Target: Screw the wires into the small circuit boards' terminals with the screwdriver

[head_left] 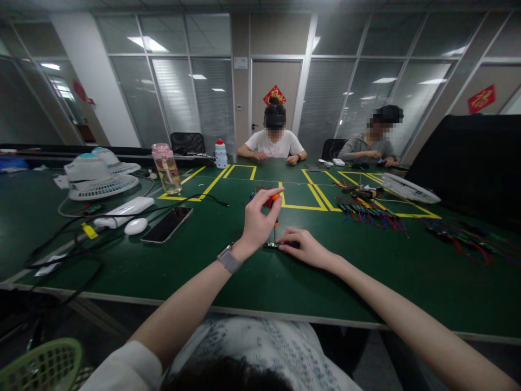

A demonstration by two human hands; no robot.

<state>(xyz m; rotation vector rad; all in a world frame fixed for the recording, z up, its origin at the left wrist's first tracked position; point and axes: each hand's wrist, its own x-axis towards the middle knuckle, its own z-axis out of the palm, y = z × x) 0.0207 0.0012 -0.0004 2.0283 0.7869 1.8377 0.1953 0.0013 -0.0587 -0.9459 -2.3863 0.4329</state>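
Observation:
My left hand (pixel 258 220) is raised above the green table (pixel 244 277), its fingers pinched round the orange handle of a small screwdriver (pixel 275 209) that stands upright. The tip of the screwdriver meets a small dark part (pixel 273 245) lying on the table. My right hand (pixel 303 247) rests flat beside it, fingertips pressing that part down. A grey watch sits on my left wrist.
A black phone (pixel 166 225), a white mouse (pixel 135 226), a white power strip (pixel 124 210), cables, two small fans (pixel 97 174) and a pink-lidded bottle (pixel 166 168) are at left. Bundles of red and blue wires (pixel 372 213) lie at right. Two people sit across the table.

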